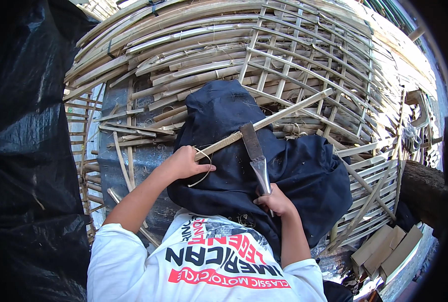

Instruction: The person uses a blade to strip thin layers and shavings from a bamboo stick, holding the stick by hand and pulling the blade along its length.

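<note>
My left hand (184, 162) is closed round the near end of a pale bamboo strip (284, 114), which slants up to the right across my lap. A thin curled shaving (208, 166) hangs by that hand's thumb. My right hand (277, 200) grips a knife (252, 143) with a broad, dark, square-ended blade and a shiny metal shank; most of its handle is hidden in the fist. The blade's far end lies against the strip, near its middle. Dark cloth (309, 176) covers my legs beneath both.
Long split bamboo strips (189, 55) lie stacked ahead. A bamboo lattice (309, 55) rests on them, and slatted bamboo panels (370, 186) stand at the right. Black plastic sheeting (28, 126) hangs at the left. Cardboard pieces (385, 246) and a log (422, 194) sit at the right.
</note>
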`<state>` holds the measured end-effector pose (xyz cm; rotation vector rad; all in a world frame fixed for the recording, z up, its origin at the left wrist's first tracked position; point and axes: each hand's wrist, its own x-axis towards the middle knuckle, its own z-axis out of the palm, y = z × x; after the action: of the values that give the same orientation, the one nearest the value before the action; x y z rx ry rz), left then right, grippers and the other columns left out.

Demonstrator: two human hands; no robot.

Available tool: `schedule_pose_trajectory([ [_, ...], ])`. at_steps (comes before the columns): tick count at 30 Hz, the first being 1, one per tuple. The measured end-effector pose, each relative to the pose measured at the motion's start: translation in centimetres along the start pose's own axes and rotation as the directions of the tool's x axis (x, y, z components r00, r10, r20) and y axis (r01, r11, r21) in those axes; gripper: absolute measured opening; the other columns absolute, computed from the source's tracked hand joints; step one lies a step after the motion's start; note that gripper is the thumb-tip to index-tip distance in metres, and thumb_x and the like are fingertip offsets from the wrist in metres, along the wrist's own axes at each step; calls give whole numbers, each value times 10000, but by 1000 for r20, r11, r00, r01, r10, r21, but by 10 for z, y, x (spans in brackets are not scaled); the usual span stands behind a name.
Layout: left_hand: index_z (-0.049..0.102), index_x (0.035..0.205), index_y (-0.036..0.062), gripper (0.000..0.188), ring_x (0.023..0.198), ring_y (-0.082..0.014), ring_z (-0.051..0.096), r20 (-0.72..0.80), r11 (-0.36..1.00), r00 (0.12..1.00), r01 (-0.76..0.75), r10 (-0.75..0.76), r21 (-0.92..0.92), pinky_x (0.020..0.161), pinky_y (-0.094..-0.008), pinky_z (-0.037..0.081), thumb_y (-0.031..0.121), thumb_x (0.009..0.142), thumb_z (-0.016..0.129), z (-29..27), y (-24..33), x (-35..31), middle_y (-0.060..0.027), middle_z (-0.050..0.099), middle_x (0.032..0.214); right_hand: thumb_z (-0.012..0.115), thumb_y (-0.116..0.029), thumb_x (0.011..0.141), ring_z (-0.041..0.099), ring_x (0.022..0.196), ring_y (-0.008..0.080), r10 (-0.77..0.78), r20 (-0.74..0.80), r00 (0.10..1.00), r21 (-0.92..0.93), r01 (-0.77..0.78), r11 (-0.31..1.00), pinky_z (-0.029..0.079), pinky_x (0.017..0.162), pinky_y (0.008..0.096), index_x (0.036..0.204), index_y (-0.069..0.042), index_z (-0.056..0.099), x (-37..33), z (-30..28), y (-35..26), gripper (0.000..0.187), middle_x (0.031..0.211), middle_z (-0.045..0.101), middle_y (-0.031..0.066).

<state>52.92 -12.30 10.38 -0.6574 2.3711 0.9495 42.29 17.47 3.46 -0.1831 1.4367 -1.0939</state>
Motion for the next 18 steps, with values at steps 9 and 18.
schedule_pose_trajectory([
  [9,690,791,-34,595,652,-348,656,14,993,998,52,-54,102,662,-398,518,545,704,794,-4,-4,0,-219,641,669,694,-8,699,504,477,107,-16,363,932,343,-118,932,393,447,251,819,-48,507,-4,1,16,226,606,507,23],
  [18,696,797,-23,436,581,-195,547,-7,990,1000,-13,12,-140,636,-363,475,393,738,811,9,-18,5,-138,630,630,714,-20,718,502,469,106,-89,182,979,273,37,961,415,443,265,869,-36,515,-29,25,-3,251,615,499,15],
])
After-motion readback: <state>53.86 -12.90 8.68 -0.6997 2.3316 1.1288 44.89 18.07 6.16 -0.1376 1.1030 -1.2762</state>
